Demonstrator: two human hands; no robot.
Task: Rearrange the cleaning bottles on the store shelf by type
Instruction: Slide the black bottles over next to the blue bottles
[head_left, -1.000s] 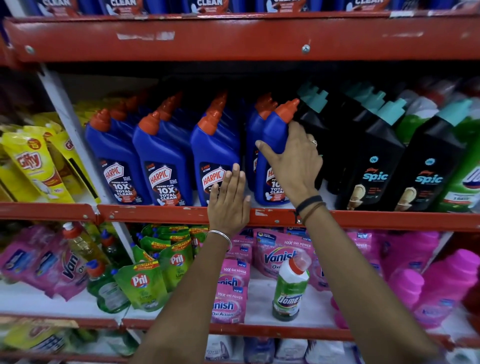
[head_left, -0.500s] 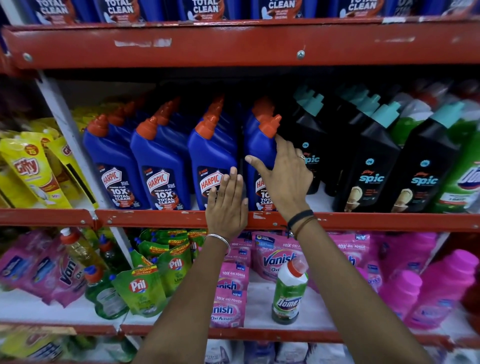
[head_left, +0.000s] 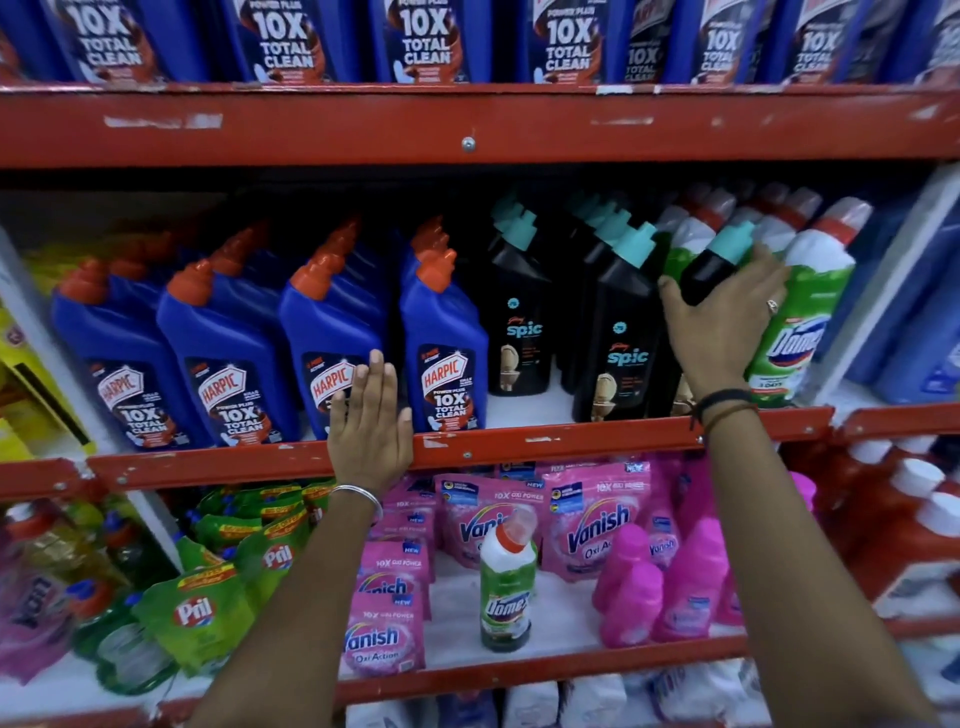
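On the middle red shelf (head_left: 571, 441) stand blue Harpic bottles (head_left: 447, 338) with orange caps at the left, black Spic bottles (head_left: 618, 322) with teal caps in the middle and green Domex bottles (head_left: 800, 312) at the right. My right hand (head_left: 722, 317) is wrapped around the neck of the rightmost black Spic bottle (head_left: 711, 265), which leans right between the other Spic bottles and the Domex ones. My left hand (head_left: 371, 415) rests flat on the shelf's front edge, fingers against a Harpic bottle's label. A lone Domex bottle (head_left: 506, 582) stands on the shelf below.
Large Harpic bottles (head_left: 426, 41) line the top shelf. Pink Vanish pouches (head_left: 597, 519) and pink bottles (head_left: 691, 582) fill the lower shelf, with green Pril pouches (head_left: 202, 613) to the left. Red bottles (head_left: 914, 535) and blue bottles (head_left: 914, 322) sit at the right; yellow packs are at the far left.
My right hand left the blue Harpic bottle, moved right and took hold of the rightmost black Spic bottle. The view shifted right and up. My left hand stayed on the shelf edge.
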